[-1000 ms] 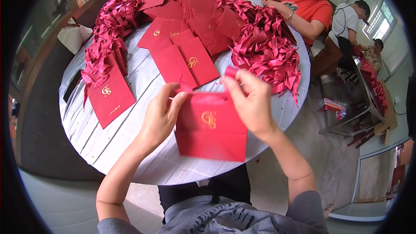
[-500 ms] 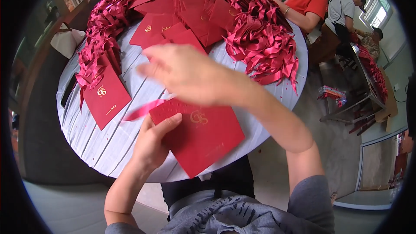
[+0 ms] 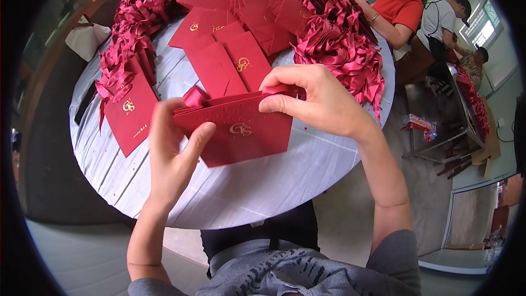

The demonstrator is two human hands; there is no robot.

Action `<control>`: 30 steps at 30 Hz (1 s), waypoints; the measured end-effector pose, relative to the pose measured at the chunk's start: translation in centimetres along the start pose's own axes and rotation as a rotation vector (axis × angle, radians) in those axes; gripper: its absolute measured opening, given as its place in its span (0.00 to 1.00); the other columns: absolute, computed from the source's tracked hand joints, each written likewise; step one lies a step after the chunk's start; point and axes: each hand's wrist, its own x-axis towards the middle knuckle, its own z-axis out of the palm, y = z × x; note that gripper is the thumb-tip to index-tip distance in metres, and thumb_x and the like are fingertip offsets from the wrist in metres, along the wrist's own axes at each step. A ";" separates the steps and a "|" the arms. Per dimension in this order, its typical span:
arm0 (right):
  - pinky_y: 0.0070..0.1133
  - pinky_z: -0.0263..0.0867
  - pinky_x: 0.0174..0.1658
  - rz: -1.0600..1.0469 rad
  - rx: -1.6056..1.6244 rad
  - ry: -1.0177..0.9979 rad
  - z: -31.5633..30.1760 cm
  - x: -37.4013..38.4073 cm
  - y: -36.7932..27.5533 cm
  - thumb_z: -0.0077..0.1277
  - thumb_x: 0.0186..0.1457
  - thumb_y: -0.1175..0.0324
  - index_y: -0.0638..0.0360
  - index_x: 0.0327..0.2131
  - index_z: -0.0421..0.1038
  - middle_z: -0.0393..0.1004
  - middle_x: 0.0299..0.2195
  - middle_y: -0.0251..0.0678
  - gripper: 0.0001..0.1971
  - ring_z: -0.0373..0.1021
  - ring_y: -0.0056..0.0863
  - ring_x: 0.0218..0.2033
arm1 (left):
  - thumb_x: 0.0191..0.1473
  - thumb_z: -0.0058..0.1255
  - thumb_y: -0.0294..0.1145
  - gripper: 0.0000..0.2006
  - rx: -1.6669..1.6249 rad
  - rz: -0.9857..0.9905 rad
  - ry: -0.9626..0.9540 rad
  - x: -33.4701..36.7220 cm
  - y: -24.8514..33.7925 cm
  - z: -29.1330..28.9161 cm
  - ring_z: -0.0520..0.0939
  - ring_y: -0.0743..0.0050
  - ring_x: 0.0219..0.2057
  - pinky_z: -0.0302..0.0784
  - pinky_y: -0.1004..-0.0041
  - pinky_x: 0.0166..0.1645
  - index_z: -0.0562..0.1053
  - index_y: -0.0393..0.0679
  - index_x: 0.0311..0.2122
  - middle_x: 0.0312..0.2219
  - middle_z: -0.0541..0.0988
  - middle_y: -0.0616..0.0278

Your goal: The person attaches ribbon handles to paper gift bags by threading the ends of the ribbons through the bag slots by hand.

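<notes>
In front of me is a small red paper gift bag (image 3: 246,140) with a gold emblem, its layered top edge turned up and away from me. My right hand (image 3: 312,98) pinches the top right edge between thumb and fingers, with a bit of red ribbon beside the fingertips. At the left end, my left hand (image 3: 175,142) is closed around the bag's side, thumb in front; its fingers are partly blurred and hidden. A loop of shiny red ribbon (image 3: 195,97) rises from the top left of the bag.
Flat red bags (image 3: 222,68) lie beyond on a round table with a pale cover (image 3: 230,197). Ribboned bags are heaped at left (image 3: 131,38) and right (image 3: 339,55). A person in a red shirt (image 3: 389,3) sits at the far right; others work behind near a metal-framed table (image 3: 438,145).
The bag has swung from lying slanted near me to standing with its top edge raised. My right hand came down from above the table and took hold of its top right edge.
</notes>
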 end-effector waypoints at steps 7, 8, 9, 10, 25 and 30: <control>0.20 0.64 0.32 -0.326 -0.264 0.262 1.0 -1.7 0.7 0.59 0.46 0.73 0.64 0.35 0.72 0.72 0.27 0.36 0.11 0.67 0.24 0.28 | 0.37 0.60 0.19 0.17 0.841 0.756 0.084 0.2 1.0 0.8 0.70 0.61 0.36 0.66 0.66 0.42 0.75 0.43 0.38 0.32 0.71 0.59; 0.20 0.64 0.32 -0.328 -0.268 0.266 1.3 -1.7 0.5 0.59 0.46 0.73 0.64 0.35 0.72 0.72 0.27 0.36 0.11 0.67 0.24 0.28 | 0.37 0.60 0.19 0.17 0.839 0.762 0.084 0.4 1.1 0.8 0.70 0.61 0.36 0.66 0.66 0.42 0.75 0.43 0.38 0.32 0.71 0.59; 0.25 0.65 0.34 -0.360 -0.223 0.329 1.8 -1.6 0.4 0.58 0.47 0.72 0.63 0.35 0.72 0.72 0.29 0.38 0.11 0.69 0.30 0.29 | 0.38 0.59 0.19 0.17 0.881 0.800 0.090 0.5 1.3 0.9 0.70 0.61 0.36 0.66 0.66 0.42 0.75 0.44 0.38 0.33 0.71 0.60; 0.29 0.66 0.36 -0.387 -0.177 0.395 2.0 -1.6 0.4 0.57 0.47 0.71 0.61 0.36 0.72 0.73 0.31 0.40 0.11 0.70 0.35 0.30 | 0.38 0.59 0.19 0.17 0.919 0.839 0.091 0.7 1.4 1.0 0.70 0.61 0.36 0.66 0.66 0.42 0.75 0.44 0.38 0.33 0.71 0.60; 0.30 0.63 0.35 -0.565 -0.390 0.412 3.5 -2.0 0.8 0.51 0.48 0.74 0.63 0.27 0.68 0.65 0.29 0.42 0.04 0.66 0.38 0.31 | 0.42 0.53 0.19 0.08 1.126 0.749 -0.098 0.3 4.7 0.5 0.73 0.61 0.28 0.65 0.65 0.35 0.71 0.40 0.32 0.28 0.73 0.58; 0.29 0.63 0.36 -0.578 -0.341 0.401 3.6 -2.1 1.2 0.54 0.46 0.74 0.63 0.27 0.69 0.65 0.30 0.39 0.05 0.66 0.35 0.32 | 0.46 0.52 0.17 0.04 0.911 0.418 -0.191 0.6 5.4 0.2 0.71 0.66 0.15 0.59 0.74 0.17 0.71 0.36 0.29 0.22 0.75 0.57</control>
